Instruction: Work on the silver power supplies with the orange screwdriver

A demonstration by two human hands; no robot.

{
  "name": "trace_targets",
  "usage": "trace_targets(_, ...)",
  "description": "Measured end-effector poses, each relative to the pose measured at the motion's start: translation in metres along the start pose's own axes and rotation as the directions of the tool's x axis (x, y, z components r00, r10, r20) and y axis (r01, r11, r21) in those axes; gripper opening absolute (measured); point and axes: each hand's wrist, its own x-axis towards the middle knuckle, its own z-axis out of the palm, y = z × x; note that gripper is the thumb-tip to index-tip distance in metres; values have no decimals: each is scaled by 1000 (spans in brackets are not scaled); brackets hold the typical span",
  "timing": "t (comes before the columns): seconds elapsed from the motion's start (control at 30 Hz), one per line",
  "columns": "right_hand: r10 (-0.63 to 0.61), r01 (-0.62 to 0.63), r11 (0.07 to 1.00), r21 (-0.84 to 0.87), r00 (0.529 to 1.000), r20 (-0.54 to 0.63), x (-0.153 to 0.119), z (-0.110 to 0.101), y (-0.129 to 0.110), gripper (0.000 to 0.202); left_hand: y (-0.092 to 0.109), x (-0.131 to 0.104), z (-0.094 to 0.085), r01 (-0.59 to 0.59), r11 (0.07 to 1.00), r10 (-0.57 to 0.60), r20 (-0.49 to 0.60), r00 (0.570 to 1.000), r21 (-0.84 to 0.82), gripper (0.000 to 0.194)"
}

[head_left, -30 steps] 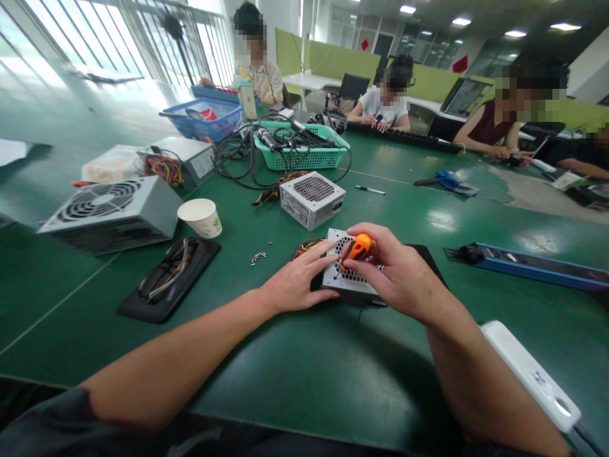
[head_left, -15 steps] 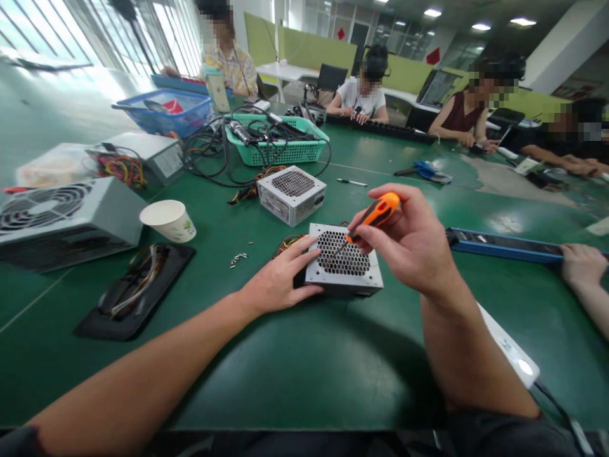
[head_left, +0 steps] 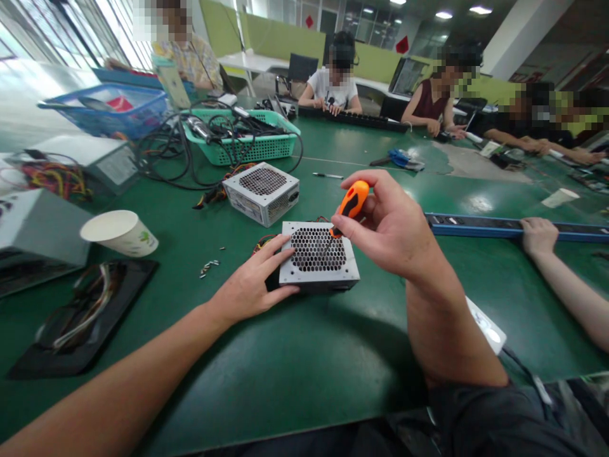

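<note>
A grey metal power supply box [head_left: 318, 279] with a honeycomb grille on top lies on the green table. My left hand [head_left: 254, 279] rests against its left side, fingers spread, fingertips on the top edge. Above the box's right part, my right hand [head_left: 385, 222] grips an orange and black screwdriver [head_left: 354, 200], whose thin shaft slants down over the grille. Whether its tip touches anything is unclear. Several small screws [head_left: 207, 268] lie to the left of my left hand. A second power supply [head_left: 261, 193] with coloured wires sits behind.
A paper cup [head_left: 118, 233], glasses on a black case [head_left: 85, 317] and larger power supplies are at the left. Cable-filled green basket [head_left: 257, 149] stands behind. At right, another person's hand [head_left: 540, 236] touches a blue power strip [head_left: 480, 227]. Other people sit across the table.
The view has turned rightward, so most things appear further left. The screwdriver is held more upright over the box. My left hand remains against the box.
</note>
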Motion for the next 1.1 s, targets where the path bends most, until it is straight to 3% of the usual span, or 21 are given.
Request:
trace_targets(0.3,49,-13,981,-193,982,185,-7,-57,-2,25,0,0,0,3,1000,-3,0,1000,9,76)
trace_targets(0.6,23,44,979,-198,947,322,-2,-43,4,19,0,0,0,-10,1000,10,-2,1000,8,75)
trace_targets(0.8,9,99,962,-254,920,393,-3,-46,-1,18,0,1,-1,-13,1000,13,-13,1000,-5,75)
trace_targets(1.1,16,133,962,-237,843,538,-3,-47,-4,20,2,2,-1,-6,1000,6,-4,1000,4,75)
